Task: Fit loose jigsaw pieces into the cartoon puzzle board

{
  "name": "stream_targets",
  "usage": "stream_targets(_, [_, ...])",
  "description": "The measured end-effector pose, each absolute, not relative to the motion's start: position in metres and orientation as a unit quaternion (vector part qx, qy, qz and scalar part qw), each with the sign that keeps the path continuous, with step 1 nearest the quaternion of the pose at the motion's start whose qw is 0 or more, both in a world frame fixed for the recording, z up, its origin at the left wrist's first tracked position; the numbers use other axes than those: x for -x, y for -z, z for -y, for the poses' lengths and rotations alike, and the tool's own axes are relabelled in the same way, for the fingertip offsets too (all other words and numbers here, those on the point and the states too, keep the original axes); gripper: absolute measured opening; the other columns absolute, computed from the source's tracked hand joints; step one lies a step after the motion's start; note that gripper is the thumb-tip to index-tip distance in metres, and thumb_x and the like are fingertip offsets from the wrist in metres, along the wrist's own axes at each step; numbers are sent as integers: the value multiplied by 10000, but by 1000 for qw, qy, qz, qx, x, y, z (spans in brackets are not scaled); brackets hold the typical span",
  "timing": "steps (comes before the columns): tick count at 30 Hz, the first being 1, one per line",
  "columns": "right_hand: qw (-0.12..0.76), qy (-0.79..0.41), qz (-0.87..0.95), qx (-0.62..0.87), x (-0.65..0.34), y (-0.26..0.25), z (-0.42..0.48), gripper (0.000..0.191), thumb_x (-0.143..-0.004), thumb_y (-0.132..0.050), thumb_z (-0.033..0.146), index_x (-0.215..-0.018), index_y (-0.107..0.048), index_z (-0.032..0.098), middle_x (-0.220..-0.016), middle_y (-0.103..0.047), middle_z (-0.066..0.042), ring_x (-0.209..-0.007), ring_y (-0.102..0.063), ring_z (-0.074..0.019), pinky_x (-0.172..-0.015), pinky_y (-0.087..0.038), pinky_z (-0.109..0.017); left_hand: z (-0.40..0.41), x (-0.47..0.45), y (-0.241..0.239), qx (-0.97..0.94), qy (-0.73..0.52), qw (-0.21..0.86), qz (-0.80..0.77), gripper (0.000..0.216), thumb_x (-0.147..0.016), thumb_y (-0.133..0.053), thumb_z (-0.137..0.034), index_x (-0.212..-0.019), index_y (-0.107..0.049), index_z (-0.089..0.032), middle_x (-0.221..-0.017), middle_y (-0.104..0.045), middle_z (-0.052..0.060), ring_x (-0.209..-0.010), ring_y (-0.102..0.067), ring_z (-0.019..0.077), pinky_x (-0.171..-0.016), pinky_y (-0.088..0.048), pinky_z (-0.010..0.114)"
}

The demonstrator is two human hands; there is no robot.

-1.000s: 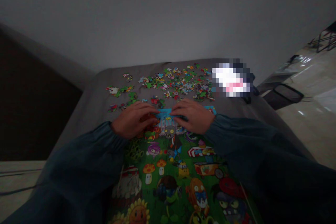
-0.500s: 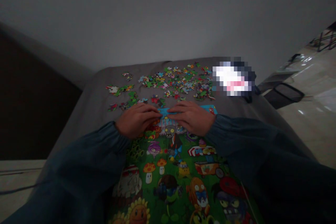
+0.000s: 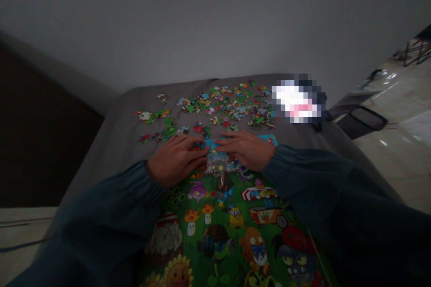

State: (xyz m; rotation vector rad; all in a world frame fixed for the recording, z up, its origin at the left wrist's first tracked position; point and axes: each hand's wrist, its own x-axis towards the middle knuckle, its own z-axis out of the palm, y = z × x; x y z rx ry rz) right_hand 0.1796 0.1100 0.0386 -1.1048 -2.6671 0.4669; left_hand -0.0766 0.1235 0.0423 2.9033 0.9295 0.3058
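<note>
Briefly, L to R: dark panel (image 3: 40, 121) at far left, pale floor (image 3: 23, 228) below it w/ thin cable (image 3: 20, 244). Grey cloth-covered bed (image 3: 124, 130) (prob. a bed, can't confirm) carries everything. L sleeve (image 3: 101, 219), dark teal, runs in to L hand (image 3: 175, 159); L fingers (image 3: 198, 149) lie flat, slightly spread, on far edge of jigsaw puzzle (image 3: 222, 215), no pinch visible. Puzzle sits on near part of bed, directly between forearms. Status: large joined section, cartoon zombies, mushrooms, sunflower on green ground, runs past lower frame edge; far edge = blue strip (image 3: 215, 144), ragged, looks incomplete at L end. Remaining: loose pcs (image 3: 225, 107), many, scattered on bed beyond hands, w/ small stray cluster (image 3: 144, 115) toward L; no obvious sorting. R hand (image 3: 247, 149) mirrors L, R fingers (image 3: 224, 142) extended, tips nearly meeting L tips over blue strip; whether either hand pinches a piece: can't tell. Blurred object (image 3: 298, 103) just R of pcs, unidentifiable. Far R: black wire frame (image 3: 367, 121) on polished floor (image 3: 404, 166).
</note>
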Motion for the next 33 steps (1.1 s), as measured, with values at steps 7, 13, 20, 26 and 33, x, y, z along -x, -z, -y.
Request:
stream_targets(7, [106, -157, 908, 375, -181, -40, -109, 458, -871, -511, 34, -1258, -656, 231, -1396, -588, -33, -1372, -460, -251, -1096, -424, -506, -125, 78, -41, -950, -83, 24, -301, 323, -990, -485, -386, -1203, -697, -266, -1280, -616, 102, -1115, -585, 287, -953, -484, 476])
stream_targets(13, [116, -151, 912, 363, -181, -35, -109, 437, -878, -519, 57, -1258, -658, 220, -1410, -577, -40, -1381, -444, -268, -1087, -429, -512, -128, 81, -42, -951, -89, 30, -294, 354, -998, -453, -409, -1221, -691, -272, -1273, -618, 96, -1103, -583, 275, -960, -477, 459])
stream_targets(20, [235, -97, 908, 332, -181, -37, -109, 342, -930, -477, 120, -1211, -667, 170, -1275, -666, -105, -1223, -560, -239, -1033, -462, -500, -146, 102, -56, -924, -144, -21, -355, 406, -995, -407, -463, -1176, -698, -245, -1164, -683, 67, -1059, -606, 247, -958, -477, 435])
stream_targets(26, [254, -70, 911, 318, -179, -35, -109, 312, -937, -460, 132, -1168, -669, 146, -1182, -689, -106, -1120, -592, -243, -957, -502, -462, -181, 165, -63, -820, -149, -70, -548, 413, -975, -383, -359, -1178, -686, -164, -1169, -678, 110, -1089, -602, 268, -1004, -443, 468])
stream_targets(33, [261, -77, 910, 314, -179, -32, -109, 292, -940, -471, 131, -1150, -674, 130, -1124, -696, -117, -1060, -599, -245, -930, -510, -459, -194, 199, -51, -820, -56, -1, -570, 440, -930, -480, -450, -1203, -679, -168, -1205, -653, 136, -1089, -607, 264, -994, -451, 429])
